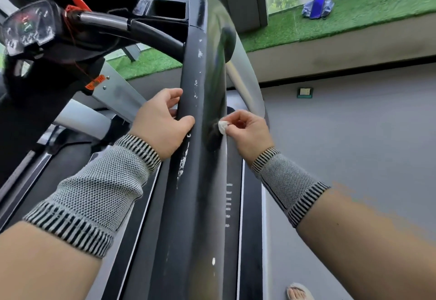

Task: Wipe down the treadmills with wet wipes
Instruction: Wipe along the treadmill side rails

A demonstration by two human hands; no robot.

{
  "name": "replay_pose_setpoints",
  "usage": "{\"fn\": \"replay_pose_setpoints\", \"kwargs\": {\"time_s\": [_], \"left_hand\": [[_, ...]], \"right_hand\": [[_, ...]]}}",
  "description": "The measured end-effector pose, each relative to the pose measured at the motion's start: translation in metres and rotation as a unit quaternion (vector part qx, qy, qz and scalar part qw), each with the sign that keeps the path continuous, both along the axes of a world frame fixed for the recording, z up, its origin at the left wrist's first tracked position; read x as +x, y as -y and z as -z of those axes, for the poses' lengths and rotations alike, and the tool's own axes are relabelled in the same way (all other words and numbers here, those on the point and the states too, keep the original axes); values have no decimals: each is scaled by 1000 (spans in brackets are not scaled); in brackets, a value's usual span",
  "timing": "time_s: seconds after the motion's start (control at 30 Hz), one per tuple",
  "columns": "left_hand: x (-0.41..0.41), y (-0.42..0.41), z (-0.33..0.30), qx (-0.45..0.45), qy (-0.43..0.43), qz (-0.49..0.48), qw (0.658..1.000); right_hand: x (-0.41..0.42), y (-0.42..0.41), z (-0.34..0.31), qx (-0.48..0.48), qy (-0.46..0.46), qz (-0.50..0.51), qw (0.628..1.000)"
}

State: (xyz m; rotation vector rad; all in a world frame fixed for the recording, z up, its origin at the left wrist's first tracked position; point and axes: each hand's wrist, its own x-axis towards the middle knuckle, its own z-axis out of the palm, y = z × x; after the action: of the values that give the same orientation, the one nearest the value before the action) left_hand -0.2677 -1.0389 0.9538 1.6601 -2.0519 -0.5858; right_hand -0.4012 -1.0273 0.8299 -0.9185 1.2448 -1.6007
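A long black treadmill handrail (203, 68) runs up the middle of the view, scuffed with white flecks. My left hand (160, 120) grips its left side, thumb across the top and fingers curled behind. My right hand (247, 129) pinches a small wadded white wet wipe (223, 126) and presses it against the rail's right side. Both wrists wear grey knitted bands with striped edges. The treadmill console (28, 28) with its red safety cord sits at the upper left.
The treadmill belt and side rails (146, 205) lie below the handrail. Grey floor (354, 146) spreads to the right, with a sandalled foot (299, 292) at the bottom. A ledge of green artificial turf (354, 16) under the window carries a blue pack.
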Motion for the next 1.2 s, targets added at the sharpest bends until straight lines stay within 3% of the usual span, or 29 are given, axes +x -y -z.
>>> {"fn": "replay_pose_setpoints", "kwargs": {"time_s": [0.17,0.37,0.47,0.6,0.8,0.93,1.03,1.2], "left_hand": [[0,1,0,1,11,1,1000],[3,0,1,-8,8,4,1000],[6,-2,2,-7,5,2,1000],[9,-5,5,1,-12,-14,1000],[10,-18,4,24,-44,-37,998],[13,-27,3,35,-49,-44,997],[15,-32,3,51,-52,-40,997],[18,-36,3,49,-38,-30,998]], "right_hand": [[7,-20,21,35,19,-12,999],[4,37,5,78,137,53,986],[11,19,28,131,98,41,986],[20,-15,44,162,114,-24,980],[7,19,29,171,66,15,983],[22,-22,38,199,86,-13,976],[24,-44,32,186,99,-46,976],[12,-14,8,156,45,1,987]]}}
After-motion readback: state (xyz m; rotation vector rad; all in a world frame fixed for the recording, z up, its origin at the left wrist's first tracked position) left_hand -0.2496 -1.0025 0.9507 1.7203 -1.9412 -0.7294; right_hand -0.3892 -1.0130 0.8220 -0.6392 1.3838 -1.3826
